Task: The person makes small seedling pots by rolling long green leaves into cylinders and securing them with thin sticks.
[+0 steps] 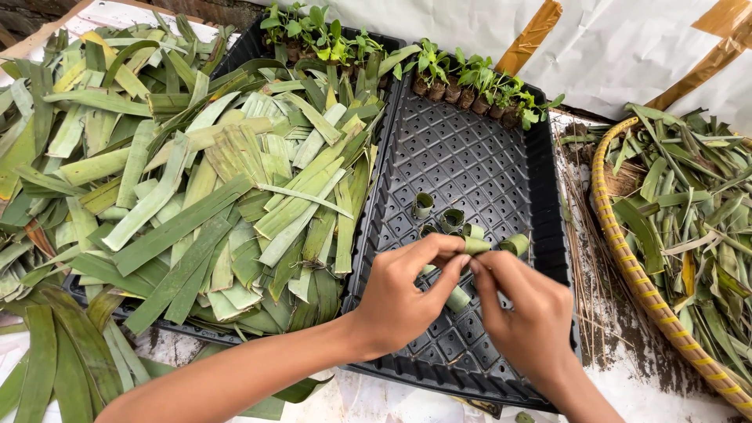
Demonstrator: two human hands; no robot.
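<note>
Both hands are working a strip of green leaf (475, 245) into a small roll, right over the black tray (548, 204), near its front half. The left hand (403, 301) is pinching the strip between thumb and fingertips, closed narrow on it; the right hand (526, 313) is nipping the same piece from the other side, fingers just as tight. A few finished leaf rolls (440, 215) are standing in the tray just beyond the hands, so this looks like an early stretch: most of the tray's cells are sitting bare. Along the tray's far edge a row of seedlings (478, 82) is waiting in little pots. Left of the tray, a heap of cut leaf strips (196, 188) is lying piled. Right of it, a woven basket (627, 258) is holding leaf scraps.
</note>
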